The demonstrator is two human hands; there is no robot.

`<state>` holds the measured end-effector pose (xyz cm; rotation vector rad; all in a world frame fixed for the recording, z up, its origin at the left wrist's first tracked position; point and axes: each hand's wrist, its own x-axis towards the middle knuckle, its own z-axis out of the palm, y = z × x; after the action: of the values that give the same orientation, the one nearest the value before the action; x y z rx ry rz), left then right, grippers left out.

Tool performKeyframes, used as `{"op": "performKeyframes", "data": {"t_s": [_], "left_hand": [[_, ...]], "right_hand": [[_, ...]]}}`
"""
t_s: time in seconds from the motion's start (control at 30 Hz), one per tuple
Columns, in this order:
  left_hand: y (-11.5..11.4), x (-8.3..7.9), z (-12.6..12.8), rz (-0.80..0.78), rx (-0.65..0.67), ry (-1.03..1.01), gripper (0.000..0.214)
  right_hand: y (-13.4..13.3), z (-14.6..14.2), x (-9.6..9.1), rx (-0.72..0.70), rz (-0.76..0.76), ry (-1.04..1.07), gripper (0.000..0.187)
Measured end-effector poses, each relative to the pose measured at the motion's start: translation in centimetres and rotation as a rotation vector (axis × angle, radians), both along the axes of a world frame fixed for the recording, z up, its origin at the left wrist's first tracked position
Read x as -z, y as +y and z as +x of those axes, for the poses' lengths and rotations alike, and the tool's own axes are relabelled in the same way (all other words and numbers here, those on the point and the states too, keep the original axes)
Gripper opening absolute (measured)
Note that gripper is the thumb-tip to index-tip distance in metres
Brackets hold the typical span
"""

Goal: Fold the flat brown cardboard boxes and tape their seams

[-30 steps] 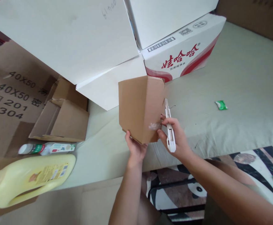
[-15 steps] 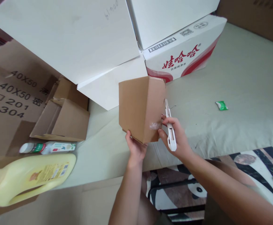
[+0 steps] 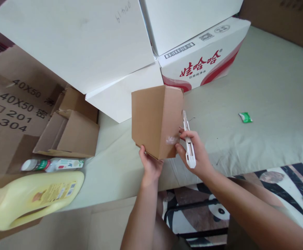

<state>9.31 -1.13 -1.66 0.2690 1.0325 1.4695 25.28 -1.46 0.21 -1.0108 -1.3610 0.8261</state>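
A small brown cardboard box (image 3: 148, 118) is held up in front of me, tilted, with a shiny patch of tape on its right side. Under its lower edge my left hand (image 3: 151, 166) grips it, thumb on the near face and the other fingers mostly hidden below. My right hand (image 3: 195, 149) is closed round a white utility knife (image 3: 189, 151), which points away from me along the box's right side. That hand's thumb and fingertips are at the box's lower right edge. Whether the knife's tip touches the cardboard I cannot tell.
White cartons (image 3: 70, 38) are stacked behind the box, one with red lettering (image 3: 200, 66). At left are an open cardboard box (image 3: 76, 133), a clear bottle (image 3: 54, 164) and a yellow jug (image 3: 39, 196). A green packet (image 3: 245, 117) lies on the pale cloth (image 3: 271, 93).
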Motion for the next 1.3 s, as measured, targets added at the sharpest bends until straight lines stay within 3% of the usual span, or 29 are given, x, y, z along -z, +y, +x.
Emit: {"op": "performKeyframes", "data": {"t_s": [1.3], "left_hand": [[0.02, -0.02, -0.06, -0.055, -0.015, -0.022, 0.064]], "right_hand": [[0.06, -0.16, 0.30, 0.022, -0.024, 0.008, 0.025]]}}
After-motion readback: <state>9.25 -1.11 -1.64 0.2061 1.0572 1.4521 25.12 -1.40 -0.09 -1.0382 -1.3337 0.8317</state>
